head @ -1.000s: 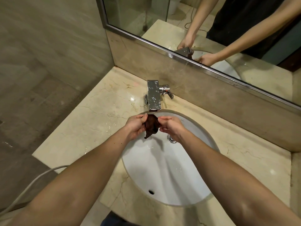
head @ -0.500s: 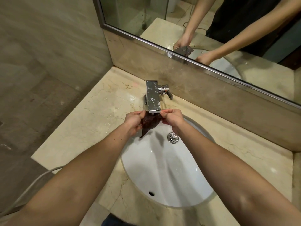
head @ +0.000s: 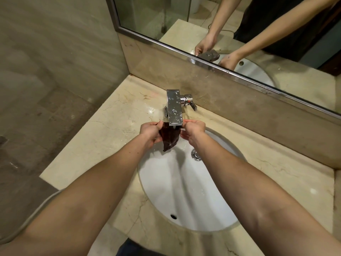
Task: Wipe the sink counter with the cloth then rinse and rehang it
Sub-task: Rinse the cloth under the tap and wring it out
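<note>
A dark brown wet cloth (head: 169, 137) hangs spread under the spout of the chrome faucet (head: 174, 109), over the back of the white oval sink (head: 184, 196). Water runs from the spout onto it. My left hand (head: 150, 133) pinches the cloth's left edge, and my right hand (head: 193, 130) pinches its right edge. The cloth's lower tip points down toward the basin. The beige marble counter (head: 103, 133) surrounds the sink and shows wet patches near the faucet.
The faucet lever (head: 191, 104) sticks out to the right of the spout. A chrome drain stopper (head: 196, 154) sits in the basin. A framed mirror (head: 239, 34) runs along the back wall. A tiled wall closes the left side, with a grey hose (head: 36, 209) below.
Both hands carried the cloth up and back from over the basin to right under the spout, and they now hold it stretched wider in the running water.
</note>
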